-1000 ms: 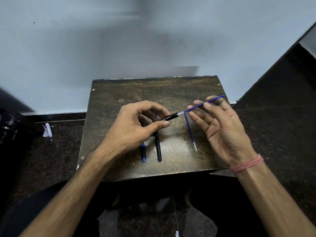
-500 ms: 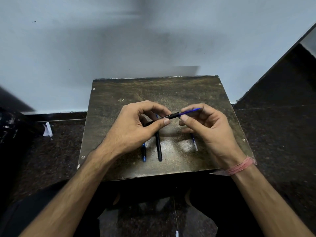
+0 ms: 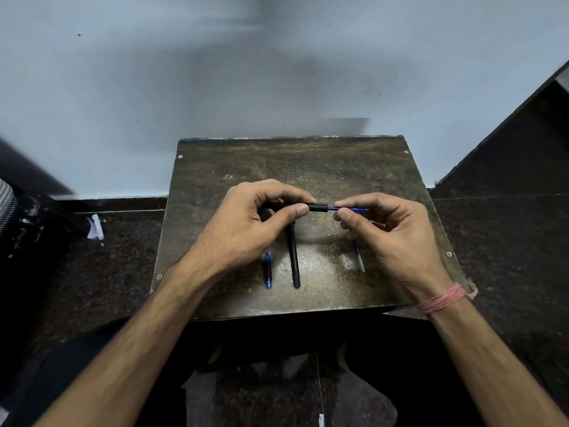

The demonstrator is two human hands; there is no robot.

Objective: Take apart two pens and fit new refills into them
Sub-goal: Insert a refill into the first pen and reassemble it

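Scuffed brown table [image 3: 308, 167], pale wall [image 3: 184, 87]; fingers pinch barrel [image 3: 317, 208], refill [image 3: 351, 208].

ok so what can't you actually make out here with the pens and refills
Head view only:
- Black pen barrel: its left part is hidden inside the left hand.
- Blue refill: how deep it sits in the barrel is hidden; the right hand covers part.
- Spare refill on the table: upper part behind the right hand.
- Barrel markings: too small.

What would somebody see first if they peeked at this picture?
Two hands meeting over the middle of a small dark table: the left hand grips a black pen barrel, and the right hand pinches a thin blue refill sticking out of it. Below lie a black pen and a short blue piece.
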